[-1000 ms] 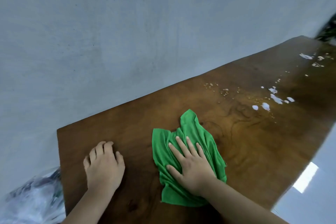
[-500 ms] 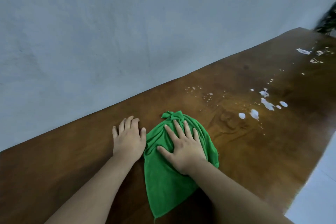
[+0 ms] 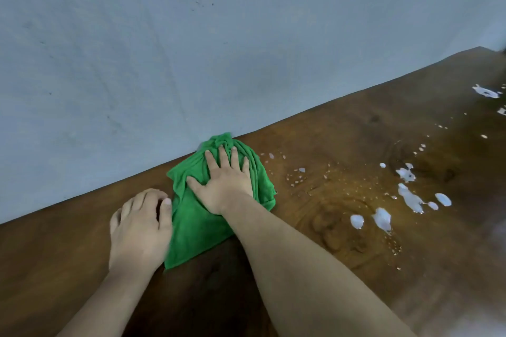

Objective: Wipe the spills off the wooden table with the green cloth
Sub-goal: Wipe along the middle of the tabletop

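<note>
The green cloth (image 3: 191, 221) lies bunched on the dark wooden table (image 3: 342, 131), its far end touching the wall. My right hand (image 3: 223, 180) presses flat on the cloth with fingers spread. My left hand (image 3: 139, 224) rests palm down on the table beside the cloth's left edge, fingers slightly curled, thumb touching the cloth. White spills (image 3: 409, 197) lie in patches to the right of the cloth, with small droplets (image 3: 297, 176) just past its right edge. More white spills (image 3: 486, 91) sit at the far right.
A pale blue-grey wall (image 3: 219, 35) runs along the table's far edge. The table's near right edge shows at the bottom right, with a light floor (image 3: 490, 314) beyond it.
My right hand has pushed the cloth away from me up to the wall. My left hand has followed alongside, and the view has shifted so the spills appear nearer.
</note>
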